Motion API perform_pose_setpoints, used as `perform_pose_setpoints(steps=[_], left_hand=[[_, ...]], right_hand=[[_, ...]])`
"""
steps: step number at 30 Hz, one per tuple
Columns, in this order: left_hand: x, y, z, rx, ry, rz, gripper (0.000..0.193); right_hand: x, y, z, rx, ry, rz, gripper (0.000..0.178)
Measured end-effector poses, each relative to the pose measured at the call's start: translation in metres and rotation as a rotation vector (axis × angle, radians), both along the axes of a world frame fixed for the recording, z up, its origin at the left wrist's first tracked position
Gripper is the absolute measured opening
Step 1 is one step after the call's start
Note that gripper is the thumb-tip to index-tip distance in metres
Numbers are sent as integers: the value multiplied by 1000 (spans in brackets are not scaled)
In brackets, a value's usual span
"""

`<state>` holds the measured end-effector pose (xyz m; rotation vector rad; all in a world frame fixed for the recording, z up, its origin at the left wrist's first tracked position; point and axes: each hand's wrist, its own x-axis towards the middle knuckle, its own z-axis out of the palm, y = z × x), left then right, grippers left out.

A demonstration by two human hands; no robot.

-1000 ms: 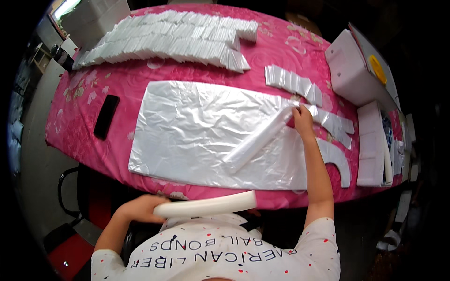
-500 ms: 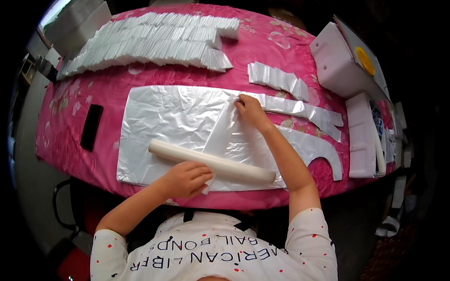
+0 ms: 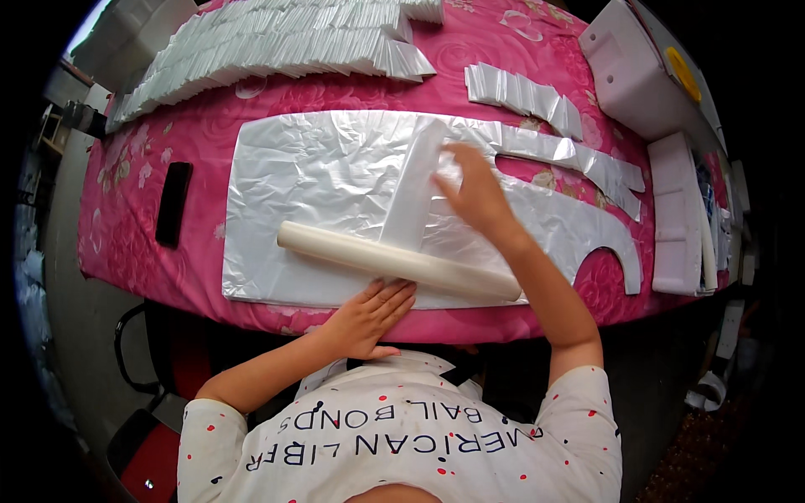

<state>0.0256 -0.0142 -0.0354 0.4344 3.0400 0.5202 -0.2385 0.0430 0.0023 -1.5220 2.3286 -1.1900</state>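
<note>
A stack of thin, silvery-white plastic bags [image 3: 293, 184] with cut-out handles lies flat across the table, its handle ends to the right. A narrow folded plastic strip [image 3: 411, 184] runs over the bags and passes under a long off-white roll [image 3: 377, 258] that lies slantwise on top. My left hand [image 3: 373, 314] rests flat at the near edge, its outstretched fingertips just below the roll. Above the bags, to the right of the strip's far end, my right hand [image 3: 478, 193] is open, slightly blurred, with nothing in it.
Rows of folded white plastic packets [image 3: 277, 59] cover the far left of the pink flowered tablecloth [image 3: 285, 94]. A smaller row of packets [image 3: 524, 96] lies at the far right. White foam boxes [image 3: 675, 214] stand along the right edge. A black phone [image 3: 173, 204] lies at left.
My right hand has let go of the strip's far end and moved right. My left hand has gone from curled around the near end to lying flat. The whole view has shifted slightly.
</note>
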Motion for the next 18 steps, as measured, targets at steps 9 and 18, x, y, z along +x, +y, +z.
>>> perform_pose_setpoints(steps=[9, 18], left_hand=[[5, 16, -5, -105, -6, 66, 81], [1, -2, 5, 56, 28, 0, 76]], right_hand=[[60, 81, -1, 273, 75, 100, 43], [-35, 136, 0, 291, 248, -412, 41]])
